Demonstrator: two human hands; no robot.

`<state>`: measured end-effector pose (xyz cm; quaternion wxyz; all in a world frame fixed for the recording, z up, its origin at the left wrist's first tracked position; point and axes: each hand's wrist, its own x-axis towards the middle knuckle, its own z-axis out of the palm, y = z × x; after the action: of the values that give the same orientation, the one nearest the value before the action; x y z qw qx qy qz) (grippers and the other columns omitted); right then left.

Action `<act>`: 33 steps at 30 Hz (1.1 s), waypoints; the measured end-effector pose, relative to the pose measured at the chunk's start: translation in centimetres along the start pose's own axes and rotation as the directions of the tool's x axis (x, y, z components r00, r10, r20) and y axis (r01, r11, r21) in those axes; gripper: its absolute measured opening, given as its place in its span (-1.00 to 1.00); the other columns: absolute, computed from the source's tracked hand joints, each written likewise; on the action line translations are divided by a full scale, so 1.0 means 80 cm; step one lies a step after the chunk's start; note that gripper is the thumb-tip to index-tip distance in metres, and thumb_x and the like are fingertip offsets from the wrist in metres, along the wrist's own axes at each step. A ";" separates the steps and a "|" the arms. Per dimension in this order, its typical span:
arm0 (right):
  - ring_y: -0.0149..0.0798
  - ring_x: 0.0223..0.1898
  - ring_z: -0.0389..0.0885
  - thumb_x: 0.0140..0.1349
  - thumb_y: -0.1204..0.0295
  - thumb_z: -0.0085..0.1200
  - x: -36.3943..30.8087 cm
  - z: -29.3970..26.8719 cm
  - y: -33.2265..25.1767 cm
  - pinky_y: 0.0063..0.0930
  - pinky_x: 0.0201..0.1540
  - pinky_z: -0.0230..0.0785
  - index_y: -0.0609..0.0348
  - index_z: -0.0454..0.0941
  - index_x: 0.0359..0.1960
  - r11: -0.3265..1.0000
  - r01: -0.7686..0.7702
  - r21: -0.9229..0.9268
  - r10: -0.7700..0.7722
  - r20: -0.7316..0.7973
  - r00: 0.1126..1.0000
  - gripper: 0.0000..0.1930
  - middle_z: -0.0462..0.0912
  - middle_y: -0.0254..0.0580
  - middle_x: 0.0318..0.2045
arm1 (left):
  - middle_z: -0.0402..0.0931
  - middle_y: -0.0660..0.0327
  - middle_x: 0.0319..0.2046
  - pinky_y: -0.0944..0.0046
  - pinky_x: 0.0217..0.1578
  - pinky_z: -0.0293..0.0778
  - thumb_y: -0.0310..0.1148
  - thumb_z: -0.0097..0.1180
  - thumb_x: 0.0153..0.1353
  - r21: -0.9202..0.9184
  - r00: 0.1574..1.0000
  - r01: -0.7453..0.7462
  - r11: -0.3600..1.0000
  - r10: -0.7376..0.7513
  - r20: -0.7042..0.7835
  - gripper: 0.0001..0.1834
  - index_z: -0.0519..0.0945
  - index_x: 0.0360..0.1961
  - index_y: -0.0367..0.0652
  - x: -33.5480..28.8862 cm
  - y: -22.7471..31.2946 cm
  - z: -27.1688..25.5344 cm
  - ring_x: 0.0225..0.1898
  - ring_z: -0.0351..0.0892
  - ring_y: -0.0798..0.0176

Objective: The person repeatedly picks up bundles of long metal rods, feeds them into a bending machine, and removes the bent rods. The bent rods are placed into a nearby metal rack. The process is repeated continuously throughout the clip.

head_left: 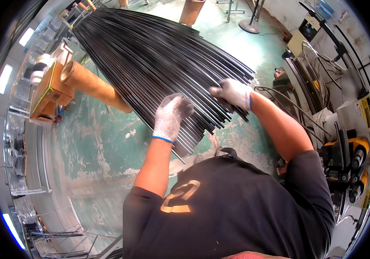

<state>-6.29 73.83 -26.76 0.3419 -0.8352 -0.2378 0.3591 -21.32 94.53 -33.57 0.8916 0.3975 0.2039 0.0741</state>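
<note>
Long thin black rods (150,56) lie side by side in a wide sheet, with their uneven ends toward me. Both my hands wear pale knitted gloves with dark palms. Over the near left part of the rods is my left hand (169,118), its fingers apart and somewhat smeared by motion. My right hand (235,93) is at the right side of the rods, close to their ends. Its fingers curl down around some of them, and its palm is hidden.
A brown cylinder (96,84) meets the rods' left side, near a wooden box (49,93). Another brown cylinder (191,12) stands beyond. On the right are machinery with yellow-and-black parts (358,149) and loose cables (288,97). A round-based stand (249,26) is at the back.
</note>
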 end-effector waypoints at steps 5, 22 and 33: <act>0.05 -0.52 0.62 0.37 0.19 0.23 -0.170 0.036 0.084 -0.10 -0.33 0.47 0.36 0.50 -0.25 0.947 0.051 -0.317 -0.122 -0.210 0.970 -0.62 0.58 0.09 -0.60 | 0.53 -0.13 -0.05 -0.17 0.06 0.61 -0.11 0.08 0.49 -0.153 0.934 0.289 0.945 -0.243 0.260 -0.58 0.44 0.05 -0.30 0.051 -0.021 0.043 -0.05 0.61 -0.14; 0.19 -0.06 0.61 0.14 0.57 0.09 -0.874 0.229 0.484 -0.06 0.04 0.45 0.22 0.57 -0.05 0.295 -0.955 0.041 0.161 -0.987 0.008 -0.70 0.65 0.11 -0.19 | 0.56 -0.01 -0.36 -0.06 -0.04 0.59 -0.37 0.10 0.39 -0.271 0.908 0.410 0.871 -0.362 0.209 -0.78 0.59 -0.23 -0.37 0.022 -0.069 0.207 -0.24 0.57 -0.06; 0.02 0.21 0.57 0.34 0.34 0.11 -0.697 0.183 0.541 0.02 0.36 0.33 0.42 0.46 0.25 0.017 0.993 0.117 0.685 -0.725 0.074 -0.49 0.62 0.09 0.18 | 0.57 0.14 -0.27 -0.16 0.18 0.48 -0.47 0.21 0.35 0.027 0.804 0.414 0.910 -0.380 0.457 -0.89 0.58 -0.13 -0.19 -0.103 -0.322 0.422 -0.19 0.58 0.09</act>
<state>-45.98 15.54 -41.95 0.8976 -0.2142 0.1773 -0.3420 -15.29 51.86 -29.84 0.9238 0.3190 0.0666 -0.2009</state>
